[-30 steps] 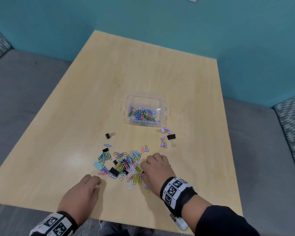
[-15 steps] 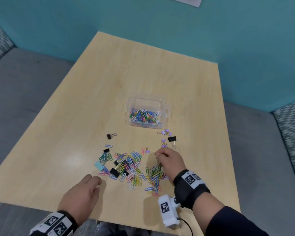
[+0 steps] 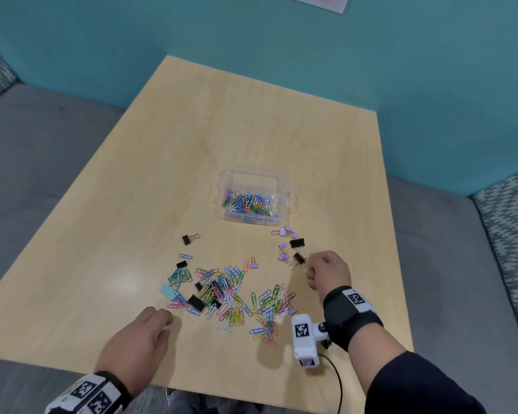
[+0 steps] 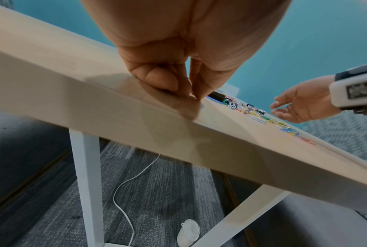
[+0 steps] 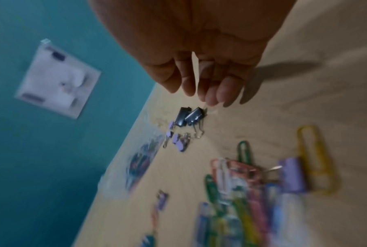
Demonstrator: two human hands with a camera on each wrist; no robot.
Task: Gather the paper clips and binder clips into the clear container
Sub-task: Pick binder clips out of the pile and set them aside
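On pale wood table [image 3: 251, 130] — looped wire paper clips [image 3: 231, 297], both hands loosely curled, empty.

right hand [image 3: 329, 271] lifted, paper clips [image 3: 271, 304] dropped

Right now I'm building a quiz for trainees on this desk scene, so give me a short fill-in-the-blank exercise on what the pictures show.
1. The clear container already holds colourful ____ clips.
2. The left hand rests on the ____, holding nothing.
3. The right hand hangs beside a black ____ clip.
4. The wall behind the table is ____.

Missing words: paper; table; binder; teal
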